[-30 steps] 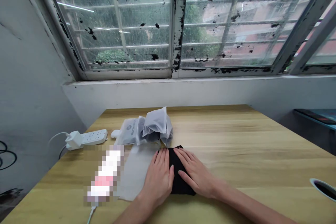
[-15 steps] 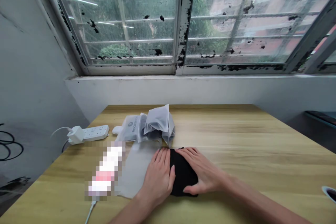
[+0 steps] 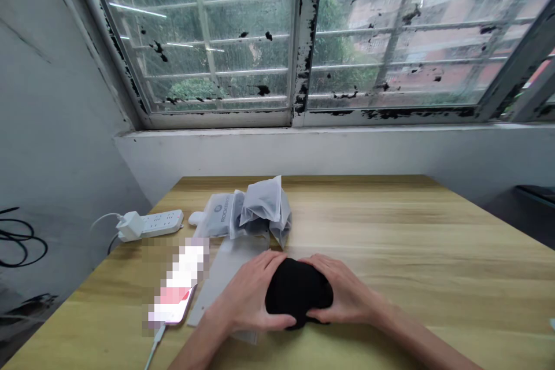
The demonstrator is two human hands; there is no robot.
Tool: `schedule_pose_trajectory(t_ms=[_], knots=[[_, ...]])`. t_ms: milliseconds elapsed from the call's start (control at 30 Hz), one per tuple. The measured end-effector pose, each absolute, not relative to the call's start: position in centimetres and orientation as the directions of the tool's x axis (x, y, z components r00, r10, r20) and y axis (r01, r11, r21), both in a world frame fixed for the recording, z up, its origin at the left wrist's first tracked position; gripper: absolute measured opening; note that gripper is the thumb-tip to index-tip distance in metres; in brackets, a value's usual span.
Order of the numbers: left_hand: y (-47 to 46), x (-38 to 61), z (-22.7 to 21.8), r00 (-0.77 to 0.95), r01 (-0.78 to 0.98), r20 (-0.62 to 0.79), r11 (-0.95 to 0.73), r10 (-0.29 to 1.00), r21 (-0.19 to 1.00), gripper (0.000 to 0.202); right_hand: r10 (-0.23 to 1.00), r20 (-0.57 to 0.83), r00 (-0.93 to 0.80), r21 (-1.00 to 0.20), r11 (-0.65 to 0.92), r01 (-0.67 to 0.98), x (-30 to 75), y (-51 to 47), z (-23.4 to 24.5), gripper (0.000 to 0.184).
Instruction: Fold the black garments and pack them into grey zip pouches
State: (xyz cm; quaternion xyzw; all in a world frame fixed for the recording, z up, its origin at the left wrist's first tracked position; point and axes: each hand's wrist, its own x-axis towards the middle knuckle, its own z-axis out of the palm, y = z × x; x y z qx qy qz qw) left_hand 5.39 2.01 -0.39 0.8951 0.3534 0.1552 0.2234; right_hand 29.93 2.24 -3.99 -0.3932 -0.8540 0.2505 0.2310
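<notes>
A soft black cloth bundle [image 3: 299, 289] rests on the wooden table in front of me, bunched into a rounded mound. My left hand [image 3: 254, 292] curves around its left side, fingers over the far edge and thumb at the near edge. From the opposite side my right hand [image 3: 349, 292] cups it, with its thumb pressed along the near right edge. The cloth's exact kind does not show. Partly under my left hand and forearm lies a flat frosted plastic bag [image 3: 234, 260].
Beyond my hands sit several frosted pouches [image 3: 264, 202] with grey contents. On the left are a blurred phone [image 3: 180, 283] with a white cable [image 3: 155, 347], a power strip [image 3: 162, 222] with a white plug [image 3: 131, 225], and a small white object [image 3: 196, 218]. A window is behind the table.
My hands have gone from lying flat over the black cloth to cupping its sides. The cloth is now a rounder, higher mound, and my left hand has shifted left.
</notes>
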Motion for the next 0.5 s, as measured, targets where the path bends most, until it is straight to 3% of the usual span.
schedule_pose_trajectory(t_ms=[100, 267, 500], knots=[[2.2, 5.3, 0.0, 0.699, 0.557, 0.109, -0.634, 0.707, 0.536, 0.085, 0.804, 0.191, -0.563, -0.645, 0.535, 0.545, 30.0, 2.3, -3.7, 0.068], [2.2, 6.3, -0.5, 0.678, 0.604, 0.064, -0.605, 0.732, 0.519, 0.074, 0.809, 0.194, -0.554, -0.658, 0.526, 0.538, 29.9, 2.1, -3.1, 0.069], [2.1, 6.8, -1.2, 0.662, 0.646, 0.009, -0.577, 0.749, 0.500, 0.063, 0.789, 0.198, -0.582, -0.533, 0.585, 0.612, 29.5, 1.7, -2.0, 0.059]])
